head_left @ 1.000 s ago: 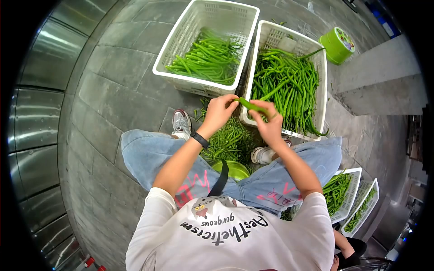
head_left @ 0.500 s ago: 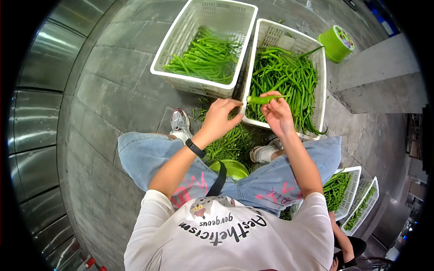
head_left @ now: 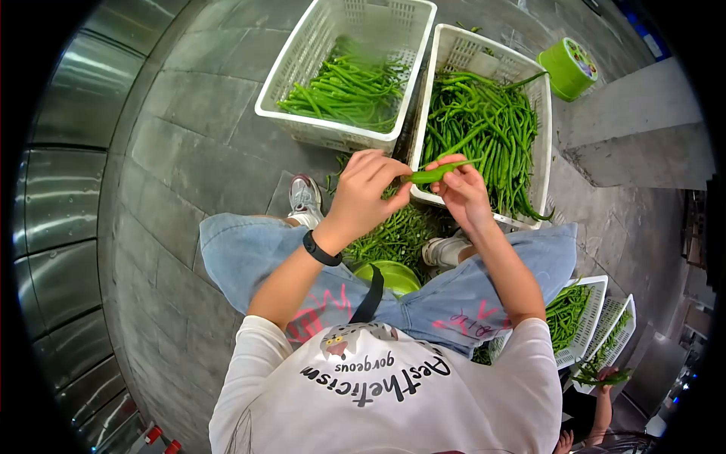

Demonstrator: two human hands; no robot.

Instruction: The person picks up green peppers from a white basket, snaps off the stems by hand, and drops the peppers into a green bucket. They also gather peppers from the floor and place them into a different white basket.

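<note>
In front of my knees, a long green chili pepper (head_left: 429, 176) lies level between my two hands. My right hand (head_left: 467, 195) grips it, fingers and thumb closed round its pointed half. At the other, blunt end, my left hand (head_left: 368, 194) has its fingertips closed on the pepper; they cover that tip. Just beyond my right hand stands a white crate (head_left: 546, 144) heaped with green chili peppers (head_left: 484, 125). Another white crate (head_left: 274, 115), past my left hand, holds a smaller pile of long green peppers (head_left: 344, 89).
Green trimmings (head_left: 389, 240) cover the floor between my shoes, by a green basin (head_left: 395, 276). A green bucket-like stool (head_left: 567, 69) stands at the right, near a concrete block (head_left: 635, 151). Lower right, another person's hand (head_left: 605, 376) holds peppers beside white baskets (head_left: 597, 321).
My left fingers have closed in on the blunt end of the pepper, which was free before. The other person's hand has come up with peppers. The view has shifted slightly.
</note>
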